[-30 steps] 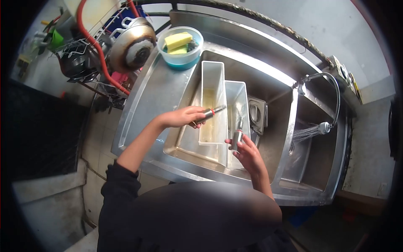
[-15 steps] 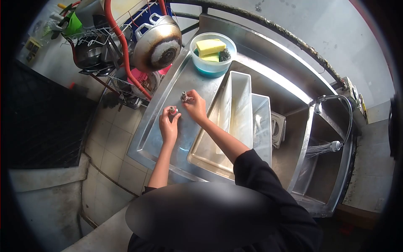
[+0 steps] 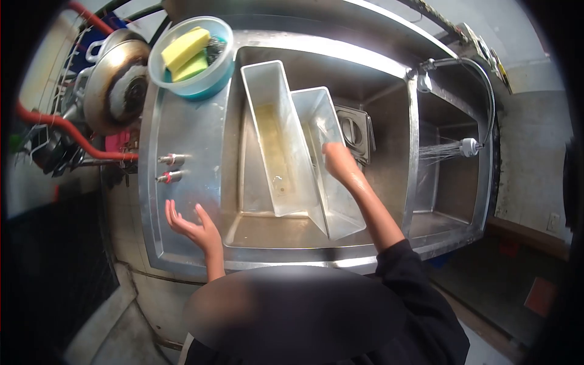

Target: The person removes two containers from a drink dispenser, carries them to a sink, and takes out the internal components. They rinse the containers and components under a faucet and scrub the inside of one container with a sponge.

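Steel container (image 3: 342,214), rectangular, smooth-walled: right hand (image 3: 336,160) inside; left hand (image 3: 196,226) splayed.

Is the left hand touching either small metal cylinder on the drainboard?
Apart. Head view: bare drainboard shows between the open left hand and the nearer metal cylinder.

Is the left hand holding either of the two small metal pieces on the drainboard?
No, the left hand is open and empty, apart from the metal pieces lying on the drainboard.
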Demonstrator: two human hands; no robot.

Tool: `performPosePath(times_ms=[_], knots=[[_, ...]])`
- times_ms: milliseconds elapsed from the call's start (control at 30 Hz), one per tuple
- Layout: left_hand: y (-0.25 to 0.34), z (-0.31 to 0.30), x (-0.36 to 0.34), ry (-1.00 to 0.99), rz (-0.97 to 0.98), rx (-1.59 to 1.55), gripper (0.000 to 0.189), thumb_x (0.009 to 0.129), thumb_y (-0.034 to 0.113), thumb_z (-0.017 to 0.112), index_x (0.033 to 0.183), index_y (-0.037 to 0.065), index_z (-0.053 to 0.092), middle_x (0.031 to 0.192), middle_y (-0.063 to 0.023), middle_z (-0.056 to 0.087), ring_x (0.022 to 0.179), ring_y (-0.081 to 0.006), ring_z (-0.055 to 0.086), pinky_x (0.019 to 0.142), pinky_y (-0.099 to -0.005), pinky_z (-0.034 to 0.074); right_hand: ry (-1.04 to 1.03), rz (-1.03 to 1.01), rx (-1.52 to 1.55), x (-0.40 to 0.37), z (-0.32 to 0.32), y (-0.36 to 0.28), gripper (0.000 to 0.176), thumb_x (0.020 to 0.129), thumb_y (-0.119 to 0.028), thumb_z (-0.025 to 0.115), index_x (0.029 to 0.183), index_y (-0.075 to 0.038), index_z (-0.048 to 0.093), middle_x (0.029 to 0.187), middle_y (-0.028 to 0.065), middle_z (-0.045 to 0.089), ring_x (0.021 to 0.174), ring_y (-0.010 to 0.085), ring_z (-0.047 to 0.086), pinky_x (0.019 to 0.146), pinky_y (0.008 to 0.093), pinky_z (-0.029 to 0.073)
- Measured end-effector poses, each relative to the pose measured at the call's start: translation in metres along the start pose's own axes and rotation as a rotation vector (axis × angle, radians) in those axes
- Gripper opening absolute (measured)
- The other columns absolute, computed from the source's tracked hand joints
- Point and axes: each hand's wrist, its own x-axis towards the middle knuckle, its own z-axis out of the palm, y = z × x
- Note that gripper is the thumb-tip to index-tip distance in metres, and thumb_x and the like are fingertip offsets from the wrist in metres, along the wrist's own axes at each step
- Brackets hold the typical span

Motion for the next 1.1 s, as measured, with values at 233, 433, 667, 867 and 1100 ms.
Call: performPosePath(times_ms=[233, 433, 667, 867, 1100], knots=[[0.029, 0.003, -0.027, -0.209, 0.112, 0.023, 0.040, 0.079, 0.000, 0.051, 0.117, -0.004, 0.041, 0.133, -0.0208, 0.027, 0.124, -0.0333, 0.030, 0.099, -0.0440, 0.030, -0.396, 0.291, -0.045, 0.046, 0.177, 0.057, 0.047, 0.074, -0.002, 0.055, 0.120, -0.001, 0.045, 0.119, 0.0218, 0.048, 0.106, 0.0335, 0.054, 0.080, 0.0417, 0.050], [0.016, -0.001, -0.030, -0.297, 0.157, 0.173, 0.036, 0.080, -0.002, 0.050, 0.116, -0.004, 0.042, 0.133, -0.0179, 0.029, 0.115, -0.0282, 0.042, 0.096, -0.0416, 0.034, 0.157, 0.020, -0.259, 0.068, 0.226, 0.057, 0.069, 0.071, -0.002, 0.062, 0.131, -0.008, 0.029, 0.130, 0.0097, 0.033, 0.123, 0.0265, 0.036, 0.090, 0.0364, 0.047], [0.029, 0.014, -0.025, -0.418, 0.195, 0.255, 0.028, 0.080, -0.003, 0.049, 0.108, -0.004, 0.049, 0.131, -0.0184, 0.034, 0.117, -0.0292, 0.039, 0.095, -0.0405, 0.034, -0.187, 0.093, -0.056, 0.083, 0.206, 0.061, 0.073, 0.057, -0.005, 0.075, 0.119, -0.009, 0.037, 0.118, 0.0100, 0.039, 0.112, 0.0276, 0.043, 0.085, 0.0371, 0.049], [0.032, 0.018, -0.033, -0.449, 0.199, 0.102, 0.024, 0.078, -0.003, 0.050, 0.102, -0.003, 0.054, 0.129, -0.0184, 0.036, 0.118, -0.0317, 0.037, 0.097, -0.0412, 0.032, -0.178, 0.117, 0.022, 0.066, 0.193, 0.059, 0.061, 0.058, -0.009, 0.076, 0.110, -0.012, 0.044, 0.111, 0.0132, 0.041, 0.107, 0.0337, 0.044, 0.080, 0.0376, 0.050], [0.031, 0.013, -0.038, -0.462, 0.183, 0.119, 0.024, 0.078, -0.004, 0.050, 0.101, -0.002, 0.056, 0.128, -0.0167, 0.037, 0.119, -0.0315, 0.037, 0.097, -0.0420, 0.032, -0.155, 0.188, -0.147, 0.051, 0.196, 0.046, 0.058, 0.059, -0.011, 0.074, 0.109, -0.015, 0.045, 0.113, 0.0130, 0.039, 0.103, 0.0325, 0.045, 0.079, 0.0388, 0.050]])
